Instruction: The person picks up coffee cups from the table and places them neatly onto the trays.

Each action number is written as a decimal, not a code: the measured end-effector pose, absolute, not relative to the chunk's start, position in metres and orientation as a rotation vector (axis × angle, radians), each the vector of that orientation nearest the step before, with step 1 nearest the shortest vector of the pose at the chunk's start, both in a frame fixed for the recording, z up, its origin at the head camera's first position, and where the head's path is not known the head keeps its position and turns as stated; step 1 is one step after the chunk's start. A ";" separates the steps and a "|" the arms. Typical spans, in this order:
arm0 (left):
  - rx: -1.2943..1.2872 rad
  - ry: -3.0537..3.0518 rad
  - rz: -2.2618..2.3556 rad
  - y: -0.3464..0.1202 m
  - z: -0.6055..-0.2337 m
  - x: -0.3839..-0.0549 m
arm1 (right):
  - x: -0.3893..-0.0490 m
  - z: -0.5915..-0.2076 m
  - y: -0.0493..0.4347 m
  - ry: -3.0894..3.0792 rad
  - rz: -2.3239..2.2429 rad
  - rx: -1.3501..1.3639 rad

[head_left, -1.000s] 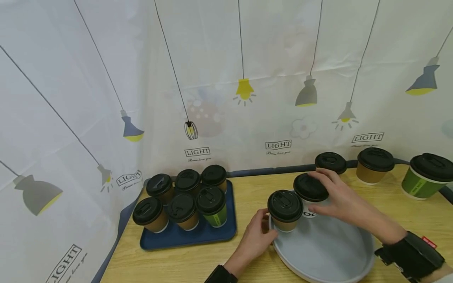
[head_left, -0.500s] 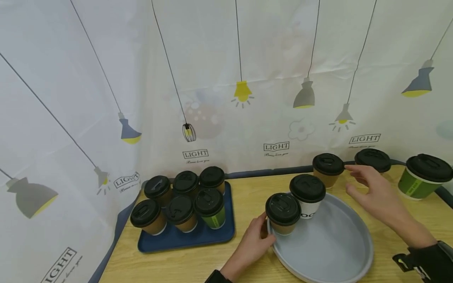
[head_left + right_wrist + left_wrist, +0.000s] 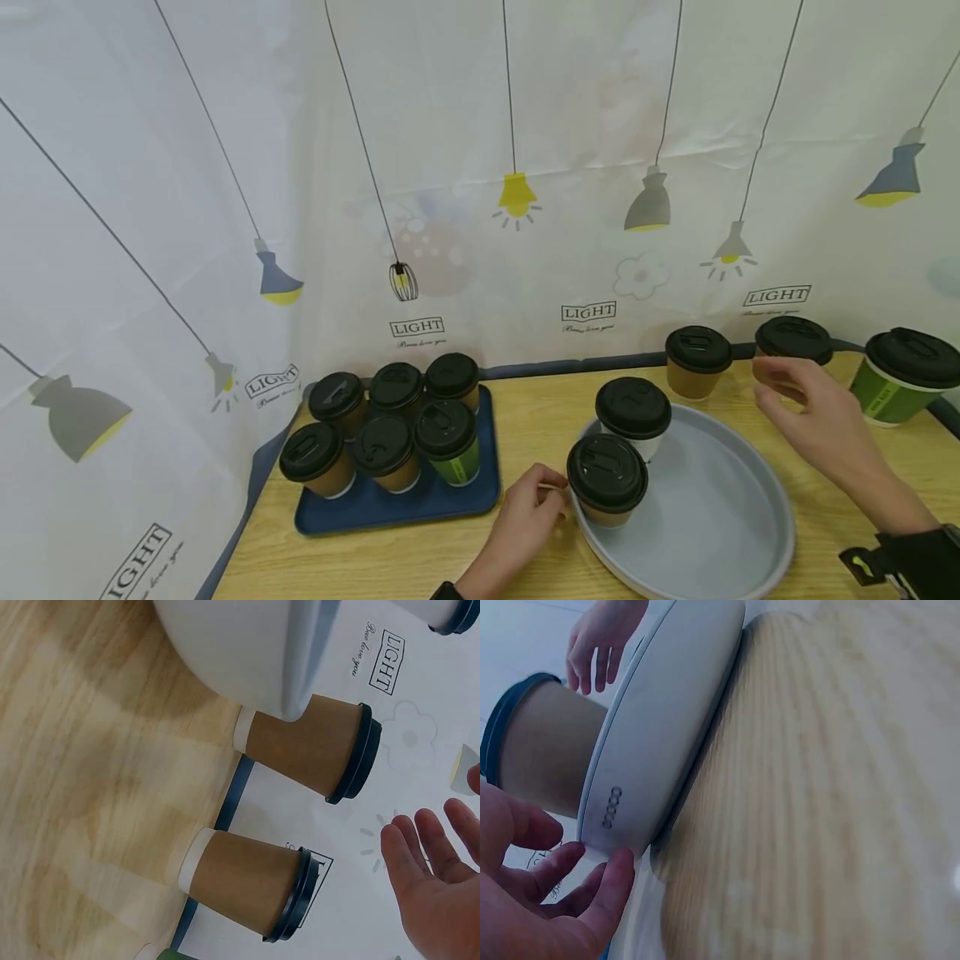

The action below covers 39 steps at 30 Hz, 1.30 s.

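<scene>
A round grey tray [image 3: 712,525] carries a brown paper cup [image 3: 607,482] and a white cup [image 3: 634,410], both with black lids, near its left rim. At that rim is my left hand [image 3: 517,521], fingers loosely bent; in the left wrist view, the fingertips [image 3: 619,870] are at the tray's outer wall [image 3: 656,712]. My right hand [image 3: 821,421] hovers behind the tray's right side, fingers spread and holding nothing. Nearest to it is a brown lidded cup [image 3: 793,337], partly hidden by the hand in the head view. The right wrist view shows this cup [image 3: 244,881] apart from the fingers.
Left on the wooden table, a blue rectangular tray [image 3: 397,512] holds several lidded cups. Another brown cup [image 3: 697,362] stands behind the round tray, and a large green cup [image 3: 903,375] at far right. A printed cloth [image 3: 480,250] hangs along the back.
My right hand let go of the white cup and moved right, towards the back cups. Both cups on the round tray have since shifted: brown nearer me, white leftward. The left hand stays by the rim.
</scene>
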<state>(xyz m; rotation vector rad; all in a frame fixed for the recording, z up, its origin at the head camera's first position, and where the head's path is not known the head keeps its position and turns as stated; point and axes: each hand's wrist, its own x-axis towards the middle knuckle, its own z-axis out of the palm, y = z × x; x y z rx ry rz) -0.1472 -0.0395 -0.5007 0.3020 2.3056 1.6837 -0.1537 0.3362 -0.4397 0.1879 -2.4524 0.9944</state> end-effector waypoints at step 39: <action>0.343 2.027 1.864 -0.026 -0.509 -0.170 | -0.237 -0.442 0.319 -2.871 0.892 0.056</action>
